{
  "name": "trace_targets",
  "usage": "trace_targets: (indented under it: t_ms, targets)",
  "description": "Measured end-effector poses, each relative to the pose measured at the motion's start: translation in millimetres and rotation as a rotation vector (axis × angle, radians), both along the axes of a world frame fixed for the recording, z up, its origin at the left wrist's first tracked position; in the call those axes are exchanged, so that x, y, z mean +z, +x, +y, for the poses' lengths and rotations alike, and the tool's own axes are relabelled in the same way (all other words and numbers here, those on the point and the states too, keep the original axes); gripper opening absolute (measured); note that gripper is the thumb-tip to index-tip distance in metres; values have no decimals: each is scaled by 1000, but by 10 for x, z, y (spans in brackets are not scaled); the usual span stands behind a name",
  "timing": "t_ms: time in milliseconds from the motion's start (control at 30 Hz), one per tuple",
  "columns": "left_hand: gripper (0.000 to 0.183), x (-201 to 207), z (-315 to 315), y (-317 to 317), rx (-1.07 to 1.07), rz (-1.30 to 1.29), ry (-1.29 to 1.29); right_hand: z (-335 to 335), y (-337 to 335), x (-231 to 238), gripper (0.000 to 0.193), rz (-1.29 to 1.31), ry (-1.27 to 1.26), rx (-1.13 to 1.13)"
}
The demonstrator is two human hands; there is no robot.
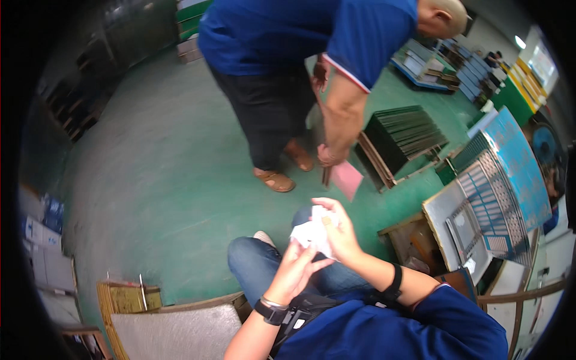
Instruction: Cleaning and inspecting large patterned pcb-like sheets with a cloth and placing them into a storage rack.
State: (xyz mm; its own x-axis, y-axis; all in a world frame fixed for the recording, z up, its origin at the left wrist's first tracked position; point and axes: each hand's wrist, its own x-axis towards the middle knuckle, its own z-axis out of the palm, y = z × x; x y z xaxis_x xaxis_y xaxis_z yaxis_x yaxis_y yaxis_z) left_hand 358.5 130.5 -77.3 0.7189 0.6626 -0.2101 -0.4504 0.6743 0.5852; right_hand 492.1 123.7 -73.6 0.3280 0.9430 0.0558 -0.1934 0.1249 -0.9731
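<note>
Above my lap, a crumpled white piece of cloth or tissue (pixel 310 235) is bunched between my two hands. My left hand (pixel 294 269) pinches its lower edge, fingers bent. From the right, my right hand (pixel 341 233) curls around the upper part, with its thumb lying against the white material. Whether anything is wrapped inside it cannot be seen. My jeans-covered knees are just below and behind the hands.
A person in a blue shirt (pixel 270 36) bends over ahead, gripping a thin stick beside a pink flat piece (pixel 347 179). A rack of dark panels (pixel 408 135) stands at right, near a blue-and-silver panel (pixel 510 180). A grey-topped surface (pixel 180 330) lies at lower left.
</note>
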Motion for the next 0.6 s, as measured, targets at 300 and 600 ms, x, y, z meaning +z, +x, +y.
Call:
trace_targets:
  t_ms: [300,600]
  targets:
    - [38,-194,201,-215,301,63,-108,-22,-2,-58,41,-625,397,327]
    - [40,-17,-97,290,-45,39,-168,-406,582,-121,13,-619,272,198]
